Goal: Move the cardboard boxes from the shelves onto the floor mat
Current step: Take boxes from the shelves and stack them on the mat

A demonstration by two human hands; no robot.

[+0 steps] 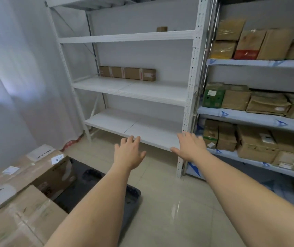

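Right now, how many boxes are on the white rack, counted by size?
Long box: 1
Small box: 1
Total: 2

Matt white metal shelves (130,90), brown cardboard boxes (127,73), glossy floor tiles (174,207).

Dim, flat bluish light. Soft glow through curtain (14,82) at 9 o'clock, glare streak on floor tiles (176,207) at 5. Overall soft focus, wide-angle bending at edges.
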